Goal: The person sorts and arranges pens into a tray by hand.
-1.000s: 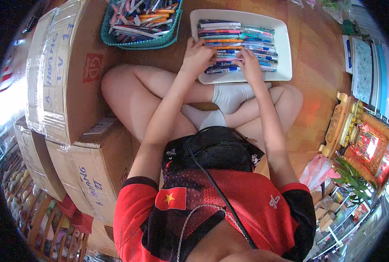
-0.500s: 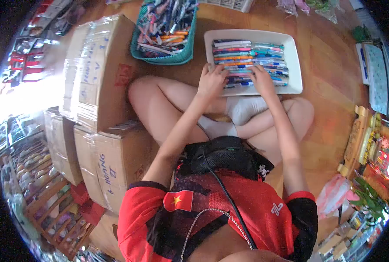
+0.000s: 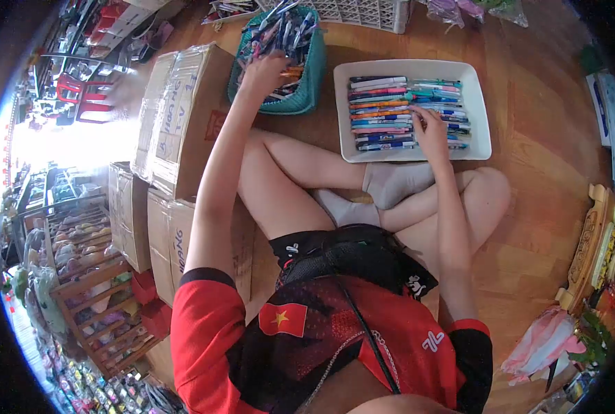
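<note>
My left hand (image 3: 265, 72) is over the teal plastic basket (image 3: 312, 79), its fingers spread on the heaped pens (image 3: 294, 34) inside. The fingertips are partly lost among the pens, and no pen shows clearly in the grasp. To the right, a white tray (image 3: 483, 124) holds many pens laid side by side in two columns. The left column of pens (image 3: 380, 114) shows orange, pink, white and blue barrels. My right hand (image 3: 432, 134) rests at the right column of pens (image 3: 456, 103), its bent fingers apart near the gap between the columns.
Taped cardboard boxes (image 3: 183, 124) are stacked left of my crossed legs. A white plastic crate (image 3: 363, 14) stands beyond the basket. On the right lie a carved wooden piece (image 3: 583, 248) and a pink-and-white bag (image 3: 542, 341). A wooden rack (image 3: 100, 297) is at lower left.
My left hand has left the pens in the tray and moved left and up to the basket. My right hand has stayed at the tray. The view has shifted slightly.
</note>
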Available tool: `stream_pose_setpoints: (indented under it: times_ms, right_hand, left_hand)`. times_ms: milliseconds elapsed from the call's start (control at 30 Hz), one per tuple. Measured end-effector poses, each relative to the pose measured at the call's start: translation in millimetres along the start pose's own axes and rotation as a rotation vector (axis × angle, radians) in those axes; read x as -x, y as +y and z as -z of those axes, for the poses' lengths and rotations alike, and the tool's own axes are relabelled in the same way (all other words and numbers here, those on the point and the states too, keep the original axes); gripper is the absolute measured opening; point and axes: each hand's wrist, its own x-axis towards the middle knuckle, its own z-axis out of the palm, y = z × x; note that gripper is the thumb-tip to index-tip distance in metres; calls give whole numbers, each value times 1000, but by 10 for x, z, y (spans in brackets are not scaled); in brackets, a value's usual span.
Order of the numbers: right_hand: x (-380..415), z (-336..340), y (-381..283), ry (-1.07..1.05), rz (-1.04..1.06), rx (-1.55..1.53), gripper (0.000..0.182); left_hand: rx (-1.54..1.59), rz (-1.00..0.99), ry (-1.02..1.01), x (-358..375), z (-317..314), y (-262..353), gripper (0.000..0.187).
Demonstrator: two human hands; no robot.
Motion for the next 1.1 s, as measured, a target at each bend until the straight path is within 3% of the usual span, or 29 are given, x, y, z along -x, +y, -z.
stream_pose_setpoints:
  times_ms: [67, 100, 167, 267, 500, 600, 733, 767, 833, 933, 1067, 1100]
  right_hand:
    - [6, -24, 29, 8, 35, 2, 19]
    - [7, 14, -73, -36, -57, -9, 19]
    - [-2, -25, 6, -11, 12, -2, 18]
    - [-30, -58, 23, -7, 25, -10, 17]
    - [-85, -73, 3, -28, 18, -22, 16]
    - [-73, -57, 73, 18, 19, -12, 17]
    - [-117, 39, -12, 50, -41, -20, 17]
    - [-124, 56, -15, 64, -47, -5, 17]
    - [-136, 84, -8, 90, -50, 4, 17]
    - [-141, 116, 25, 125, -47, -10, 17]
    - [-135, 149, -4, 160, -93, -151, 18]
    - [-131, 132, 69, 108, -114, -152, 23]
  left_hand:
    - [-111, 24, -126, -97, -70, 32, 35]
    - [-113, 9, -133, -145, -94, 12, 33]
    - [-113, -20, -152, -195, -143, -62, 30]
    - [-97, -149, 66, -174, -298, -165, 17]
    - [-239, -205, 113, -100, -192, -64, 15]
    - [26, -184, 161, -63, -123, -127, 18]
    - [257, -3, 164, 106, 321, 58, 19]
    - [295, -62, 272, 191, 392, 28, 21]
    - [373, 115, 315, 388, 677, 133, 20]
    - [540, 220, 607, 761, 982, 318, 20]
    - [1145, 449, 547, 1124, 945, 773, 21]
    - [1094, 318, 507, 1099, 732, 798, 23]
